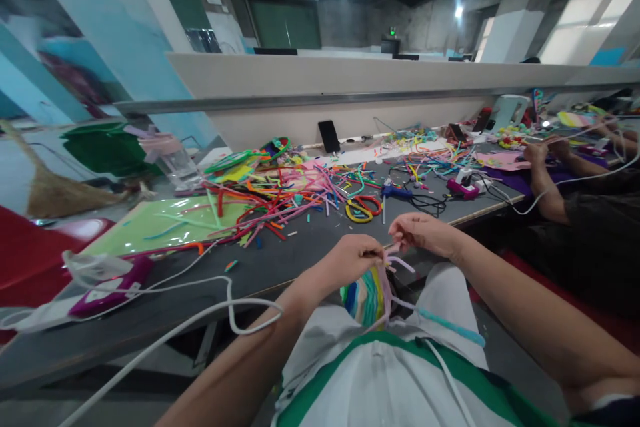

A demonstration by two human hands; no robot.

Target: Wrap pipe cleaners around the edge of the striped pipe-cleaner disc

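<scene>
My left hand (353, 260) and my right hand (423, 232) meet just in front of the table edge, both with fingers pinched on pale pink pipe cleaners (387, 280) that trail down toward my lap. A striped multicoloured bundle of pipe cleaners (364, 297) hangs under my left hand. A light blue pipe cleaner (450, 327) lies across my lap. On the grey table (280, 260) beyond my hands lies a heap of several loose coloured pipe cleaners (295, 197).
A blue glue gun (395, 192) and a pink one (463, 188) lie mid-table with cords. A green sheet (165, 220) lies left, a purple device (107, 290) with white cable nearer. A black phone (329, 136) leans on the back wall. Another person's hand (536, 153) works at right.
</scene>
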